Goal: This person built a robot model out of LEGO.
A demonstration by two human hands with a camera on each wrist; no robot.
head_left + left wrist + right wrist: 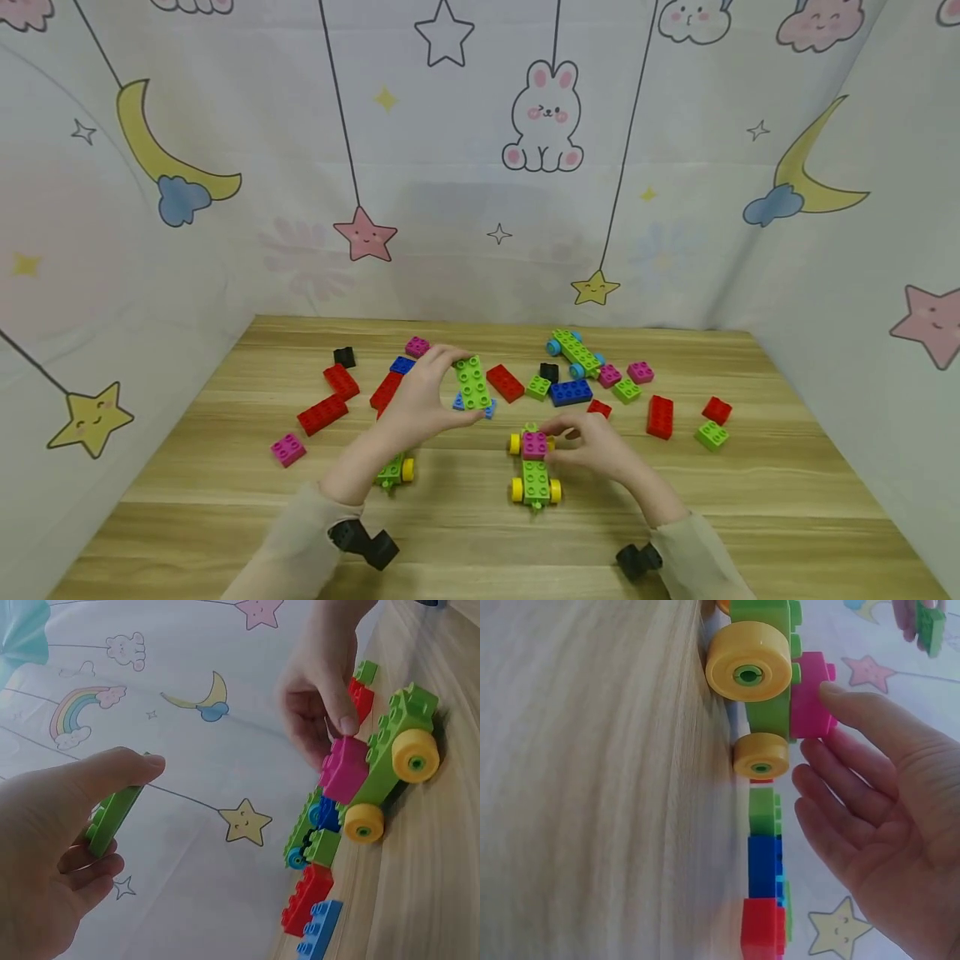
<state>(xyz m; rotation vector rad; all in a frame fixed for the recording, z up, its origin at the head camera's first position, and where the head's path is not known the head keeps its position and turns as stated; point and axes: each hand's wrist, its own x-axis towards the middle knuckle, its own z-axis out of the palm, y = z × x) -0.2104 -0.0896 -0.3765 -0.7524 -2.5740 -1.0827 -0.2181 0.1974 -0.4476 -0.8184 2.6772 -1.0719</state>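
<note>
My left hand (420, 404) is raised above the table and pinches a lime-green building brick (472, 385) between thumb and fingers, its studs facing the head camera. On the table to its right stands a lime-green toy car base (536, 485) with yellow wheels. A magenta brick (535, 446) sits on the studs of this base, toward its far end. From the right, my right hand (596, 446) grips that magenta brick; in the right wrist view, the thumb (847, 697) lies against its studded side, with the other fingers at its lower edge.
Another yellow-wheeled base (390, 472) is partly hidden under the left forearm. Behind the hands lie several loose bricks, among them a red one (506, 382), a dark blue one (571, 392) and a light blue one (489, 409). A blue-wheeled green base (576, 352) stands farther back.
</note>
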